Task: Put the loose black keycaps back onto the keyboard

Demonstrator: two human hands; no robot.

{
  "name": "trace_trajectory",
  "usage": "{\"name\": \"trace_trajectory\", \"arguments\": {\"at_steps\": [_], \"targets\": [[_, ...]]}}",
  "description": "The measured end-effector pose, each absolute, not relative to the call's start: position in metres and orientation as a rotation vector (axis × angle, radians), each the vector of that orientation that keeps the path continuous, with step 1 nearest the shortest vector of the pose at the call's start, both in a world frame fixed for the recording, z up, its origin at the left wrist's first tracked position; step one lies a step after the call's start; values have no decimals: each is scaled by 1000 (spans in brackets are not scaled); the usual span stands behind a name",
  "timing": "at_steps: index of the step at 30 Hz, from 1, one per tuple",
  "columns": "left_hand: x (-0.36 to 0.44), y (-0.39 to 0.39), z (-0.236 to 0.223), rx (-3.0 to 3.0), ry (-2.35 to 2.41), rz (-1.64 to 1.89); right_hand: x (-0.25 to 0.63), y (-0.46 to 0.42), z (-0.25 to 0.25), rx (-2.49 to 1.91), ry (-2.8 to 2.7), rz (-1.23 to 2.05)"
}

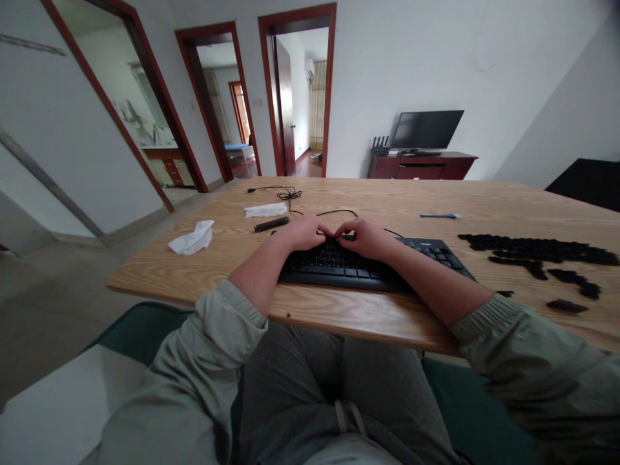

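A black keyboard (334,276) lies along the near side of the wooden table, many of its key positions showing bare, without caps. Over its upper middle, my left hand (307,232) and my right hand (367,237) meet with their fingertips almost touching. Both hands have curled, closed fingers. A small dark piece shows at my right fingertips, too small to name; whatever my left fingers grip is hidden. To the right of the keyboard, black keycaps (537,248) lie in rows and small groups.
A blue brush (440,216) lies behind the keycaps. Left of the keyboard are a black bar-shaped piece (271,224), a folded white tissue (265,210) and a crumpled tissue (192,237). The keyboard's cable (289,194) is bundled toward the table's far edge.
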State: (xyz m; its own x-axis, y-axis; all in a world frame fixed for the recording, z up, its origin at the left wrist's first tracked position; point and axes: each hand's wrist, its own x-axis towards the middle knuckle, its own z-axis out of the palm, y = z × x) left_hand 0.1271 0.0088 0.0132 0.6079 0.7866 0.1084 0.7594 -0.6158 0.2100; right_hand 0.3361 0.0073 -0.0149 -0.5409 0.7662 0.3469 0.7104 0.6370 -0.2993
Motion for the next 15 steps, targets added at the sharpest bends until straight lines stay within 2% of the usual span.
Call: {"name": "trace_trajectory", "arguments": {"at_steps": [15], "targets": [[127,7,16,2667,1329,284,335,11,-16,-1124,-2460,82]]}}
